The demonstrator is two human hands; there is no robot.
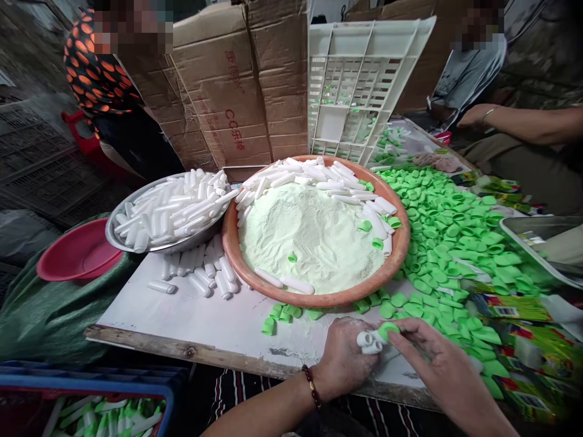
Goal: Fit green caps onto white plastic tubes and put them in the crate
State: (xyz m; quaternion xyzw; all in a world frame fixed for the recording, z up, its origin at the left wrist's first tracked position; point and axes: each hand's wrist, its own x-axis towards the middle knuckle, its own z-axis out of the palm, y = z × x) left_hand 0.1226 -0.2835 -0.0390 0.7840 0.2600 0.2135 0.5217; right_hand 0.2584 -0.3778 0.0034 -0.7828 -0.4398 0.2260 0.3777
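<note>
dark bead bracelet (311, 386) on left wrist (319, 381), left hand (344, 358) powder-dusted, left forearm (259, 416) bare

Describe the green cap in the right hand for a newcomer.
From the big orange basin of pale green powder, look down to the near edge of the white board. There the green cap sits pinched in the right hand, against white tubes in the left hand; unlike the heaped caps, it is held up.

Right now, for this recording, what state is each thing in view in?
left hand: closed around white tubes
right hand: pinching a green cap beside the tubes
orange basin: holding a mound of pale green powder
steel bowl: heaped with white tubes
loose green caps: spread in a heap on the table
white plastic crate: propped on its edge, tilted
</note>
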